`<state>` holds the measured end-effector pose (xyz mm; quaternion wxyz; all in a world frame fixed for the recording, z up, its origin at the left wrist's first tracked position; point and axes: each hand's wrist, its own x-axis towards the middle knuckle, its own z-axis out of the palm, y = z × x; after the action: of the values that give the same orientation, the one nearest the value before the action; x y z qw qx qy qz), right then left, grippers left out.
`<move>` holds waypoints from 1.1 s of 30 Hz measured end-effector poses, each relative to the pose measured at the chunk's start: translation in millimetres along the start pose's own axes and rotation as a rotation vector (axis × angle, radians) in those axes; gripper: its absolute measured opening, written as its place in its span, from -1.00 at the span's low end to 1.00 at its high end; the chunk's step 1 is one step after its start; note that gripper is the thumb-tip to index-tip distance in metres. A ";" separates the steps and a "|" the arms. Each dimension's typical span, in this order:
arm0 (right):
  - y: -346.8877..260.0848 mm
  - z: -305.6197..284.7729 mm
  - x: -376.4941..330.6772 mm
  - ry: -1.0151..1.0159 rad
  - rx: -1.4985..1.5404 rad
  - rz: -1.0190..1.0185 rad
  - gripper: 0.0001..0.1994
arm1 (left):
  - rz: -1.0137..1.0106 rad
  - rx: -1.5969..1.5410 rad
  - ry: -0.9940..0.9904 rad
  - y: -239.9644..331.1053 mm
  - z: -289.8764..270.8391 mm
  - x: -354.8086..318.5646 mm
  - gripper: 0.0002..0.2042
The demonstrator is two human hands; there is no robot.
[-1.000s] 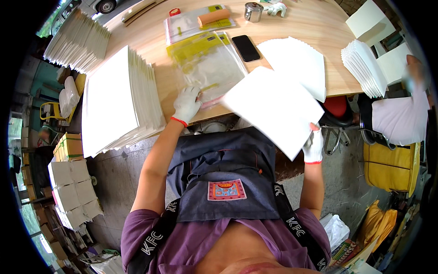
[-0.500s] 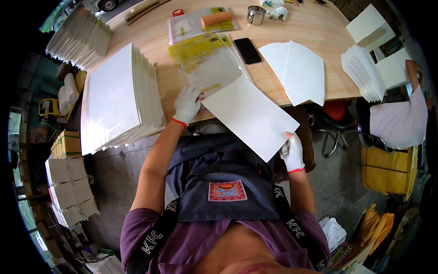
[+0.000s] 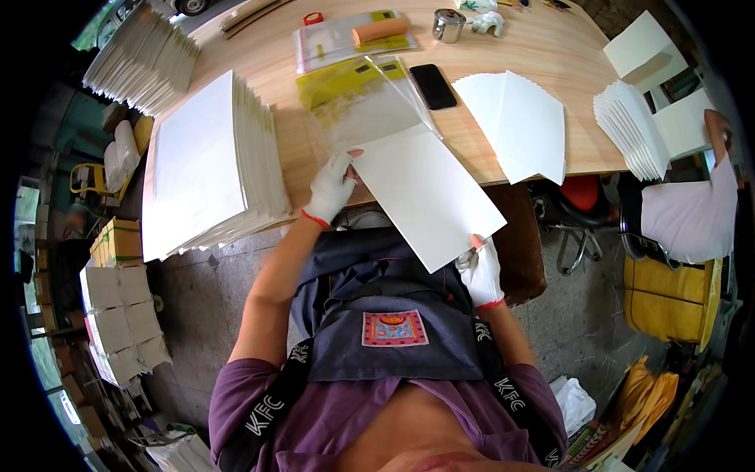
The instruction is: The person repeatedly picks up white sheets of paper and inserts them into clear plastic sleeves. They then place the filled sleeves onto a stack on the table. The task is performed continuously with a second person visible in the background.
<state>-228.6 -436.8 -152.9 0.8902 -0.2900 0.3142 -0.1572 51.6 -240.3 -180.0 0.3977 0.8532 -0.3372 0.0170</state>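
Note:
My left hand (image 3: 332,189), in a white glove with bare fingertips, pinches the left corner of a white rectangular card (image 3: 429,197). My right hand (image 3: 480,271), gloved the same way, grips its lower right end with the thumb on top. The card lies tilted over the table's front edge and my lap. Its far end meets the mouth of a clear plastic bag (image 3: 366,114) with a yellow printed band; whether it is inside the bag I cannot tell. To the left stands a tall stack of bagged white cards (image 3: 197,157). Loose white cards (image 3: 515,126) are fanned out at the right.
Beyond the bag lie a black phone (image 3: 432,86), more plastic bags (image 3: 338,47) with an orange roll (image 3: 380,31), and a metal cup (image 3: 448,26). Another stack (image 3: 145,59) fills the far left corner. A person's sleeve (image 3: 684,216) shows at the right, by a chair.
The card has turned steeper, its near end shifting left and slightly up. My right hand moved left with it; my left hand moved slightly right, still holding the corner.

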 end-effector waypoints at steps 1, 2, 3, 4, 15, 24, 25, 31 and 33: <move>2.8 4.9 -2.8 0.028 0.004 -0.006 -0.86 | 0.022 -0.110 0.164 8.0 11.2 -8.8 -0.51; 3.8 8.6 -6.4 0.023 -0.020 -0.022 -0.86 | 0.042 -0.232 0.323 16.7 22.0 -17.5 -0.48; 5.6 12.3 -10.5 0.003 -0.029 -0.024 -0.86 | -0.241 -0.401 0.375 25.9 32.4 -25.7 -0.38; 5.7 15.3 -14.0 -0.012 -0.028 -0.031 -0.86 | -0.325 -0.927 0.514 36.7 47.8 -23.7 -0.32; 5.3 12.0 -15.6 -0.089 -0.246 -0.034 -0.75 | 0.055 -0.344 -0.314 61.3 87.3 -62.6 -0.56; 85.8 39.1 60.3 -0.199 0.290 0.321 -0.61 | -0.931 -1.085 0.171 28.6 122.3 -115.9 -0.80; 82.0 44.1 60.7 -0.265 0.199 0.369 -0.61 | -0.890 -1.227 0.119 21.6 114.5 -114.2 -0.81; 66.2 82.8 58.0 -0.560 -1.189 -0.086 -0.81 | -1.088 -1.239 -0.044 11.0 53.4 -130.4 -0.75; 76.3 98.1 66.1 -0.640 -1.570 -0.350 -0.84 | -0.983 -1.173 0.029 4.2 34.7 -131.0 -0.74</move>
<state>-107.6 -366.6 -168.6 0.4411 -0.8953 0.0169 0.0596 -60.3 -192.6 -239.8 0.7516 0.5540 0.1327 -0.3326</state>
